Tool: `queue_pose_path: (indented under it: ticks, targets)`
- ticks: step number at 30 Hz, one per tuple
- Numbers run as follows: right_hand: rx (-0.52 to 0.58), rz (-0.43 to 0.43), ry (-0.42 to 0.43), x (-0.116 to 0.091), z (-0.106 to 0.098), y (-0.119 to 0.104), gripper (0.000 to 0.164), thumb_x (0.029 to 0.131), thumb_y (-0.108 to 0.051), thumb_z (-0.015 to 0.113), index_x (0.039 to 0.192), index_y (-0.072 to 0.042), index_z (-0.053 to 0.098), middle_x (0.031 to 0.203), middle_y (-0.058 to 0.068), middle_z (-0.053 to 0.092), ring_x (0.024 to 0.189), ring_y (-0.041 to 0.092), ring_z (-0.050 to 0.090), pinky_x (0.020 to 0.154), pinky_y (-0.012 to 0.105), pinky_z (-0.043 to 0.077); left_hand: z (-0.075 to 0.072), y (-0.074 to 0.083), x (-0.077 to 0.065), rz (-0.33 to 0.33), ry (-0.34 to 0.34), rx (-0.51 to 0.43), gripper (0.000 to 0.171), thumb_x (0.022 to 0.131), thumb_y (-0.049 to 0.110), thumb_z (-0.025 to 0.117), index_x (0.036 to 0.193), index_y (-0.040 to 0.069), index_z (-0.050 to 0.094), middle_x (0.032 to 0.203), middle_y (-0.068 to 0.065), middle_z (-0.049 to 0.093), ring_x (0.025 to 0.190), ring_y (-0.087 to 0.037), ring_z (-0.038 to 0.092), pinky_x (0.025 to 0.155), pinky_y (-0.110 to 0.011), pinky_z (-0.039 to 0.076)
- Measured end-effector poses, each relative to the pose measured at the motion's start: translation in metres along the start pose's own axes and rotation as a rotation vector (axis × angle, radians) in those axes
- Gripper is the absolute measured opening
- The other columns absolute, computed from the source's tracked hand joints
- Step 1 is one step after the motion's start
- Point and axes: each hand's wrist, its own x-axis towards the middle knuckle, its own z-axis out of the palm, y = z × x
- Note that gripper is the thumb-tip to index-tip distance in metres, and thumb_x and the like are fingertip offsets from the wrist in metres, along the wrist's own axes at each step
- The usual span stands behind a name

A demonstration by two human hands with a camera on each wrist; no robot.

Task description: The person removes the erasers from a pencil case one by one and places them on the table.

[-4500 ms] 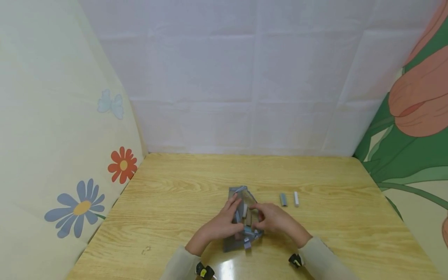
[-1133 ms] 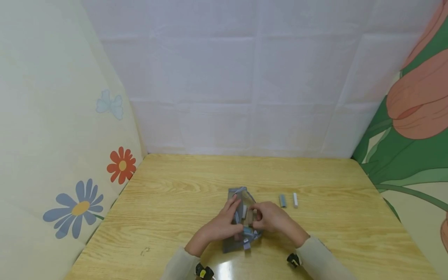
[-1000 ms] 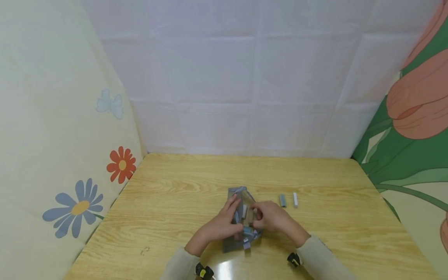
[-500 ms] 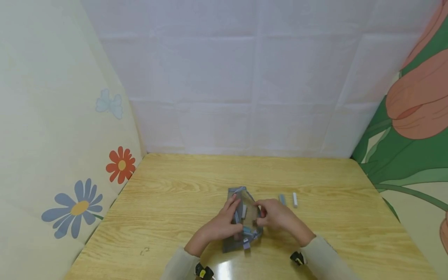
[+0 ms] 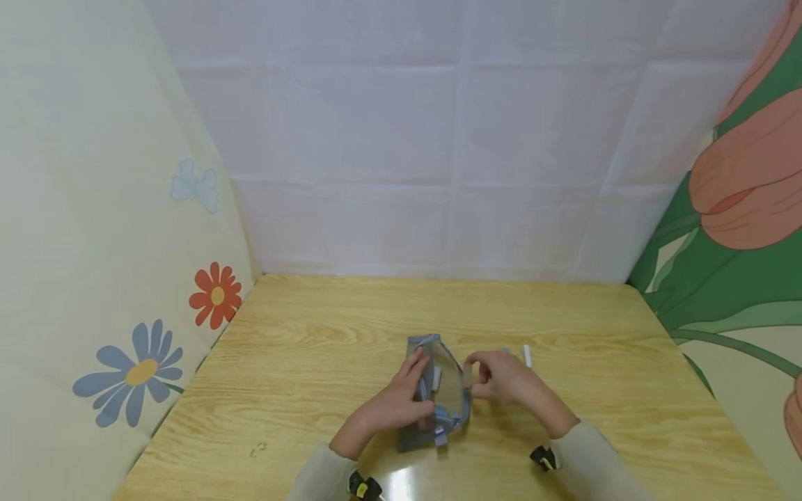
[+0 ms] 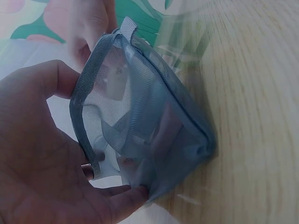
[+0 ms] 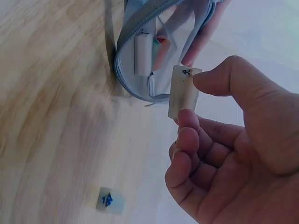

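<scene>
While pinched, eraser (image 7: 183,91) in rt hand (image 7: 233,154).

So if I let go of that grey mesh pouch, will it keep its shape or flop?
Likely floppy: the mesh pouch sags and creases where the left hand grips it, and the wall is thin enough to see through. Probably light too, as fingers alone prop it open on the table. Its zipper edge looks stiffer and may hold the mouth partly open.
</scene>
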Motion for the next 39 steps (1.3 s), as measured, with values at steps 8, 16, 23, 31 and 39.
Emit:
queue_pose_path:
  ticks: [8, 16, 23, 31, 39]
  targets:
    - [-0.02, -0.012, 0.027, -0.006, -0.011, 0.009, 0.05, 0.076, -0.009, 0.074, 0.126, -0.003, 0.065, 0.073, -0.006, 0.057, 0.065, 0.01, 0.052, 0.062, 0.027, 0.047, 0.0, -0.001, 0.001, -0.003, -0.007, 0.006, 0.099, 0.077, 0.036, 0.061, 0.162, 0.006, 0.019, 0.17, -0.012, 0.003, 0.15, -0.042, 0.022, 0.112, -0.058, 0.036]
    - [-0.018, 0.024, 0.035, -0.011, -0.019, 0.018, 0.049, 0.077, -0.007, 0.074, 0.125, -0.003, 0.065, 0.074, -0.005, 0.057, 0.066, 0.012, 0.052, 0.061, 0.027, 0.046, 0.0, -0.002, 0.001, 0.001, -0.009, 0.0, 0.1, 0.077, 0.036, 0.061, 0.162, 0.006, 0.019, 0.171, -0.011, 0.003, 0.151, -0.042, 0.021, 0.113, -0.058, 0.036]
    - [-0.04, 0.035, 0.044, -0.016, -0.025, 0.025, 0.051, 0.075, -0.008, 0.073, 0.125, 0.0, 0.065, 0.075, -0.004, 0.056, 0.068, 0.012, 0.05, 0.065, 0.029, 0.046, 0.0, -0.001, 0.001, -0.002, -0.013, -0.001, 0.1, 0.077, 0.036, 0.062, 0.162, 0.007, 0.018, 0.171, -0.011, 0.002, 0.151, -0.041, 0.02, 0.114, -0.058, 0.034]
    - [-0.022, 0.078, 0.035, -0.022, -0.032, 0.031, 0.054, 0.077, -0.008, 0.073, 0.129, 0.001, 0.063, 0.076, -0.003, 0.057, 0.069, 0.013, 0.052, 0.064, 0.029, 0.047, -0.001, 0.0, 0.001, -0.008, -0.02, -0.009, 0.1, 0.076, 0.036, 0.061, 0.162, 0.007, 0.018, 0.171, -0.011, 0.002, 0.151, -0.041, 0.02, 0.114, -0.058, 0.034]
    - [-0.022, 0.107, 0.038, -0.026, -0.038, 0.037, 0.052, 0.081, -0.01, 0.073, 0.131, 0.001, 0.062, 0.078, -0.001, 0.057, 0.068, 0.014, 0.051, 0.061, 0.029, 0.045, -0.001, 0.0, 0.002, -0.008, -0.021, -0.006, 0.1, 0.076, 0.036, 0.061, 0.162, 0.007, 0.018, 0.171, -0.01, 0.002, 0.151, -0.041, 0.02, 0.113, -0.059, 0.035]
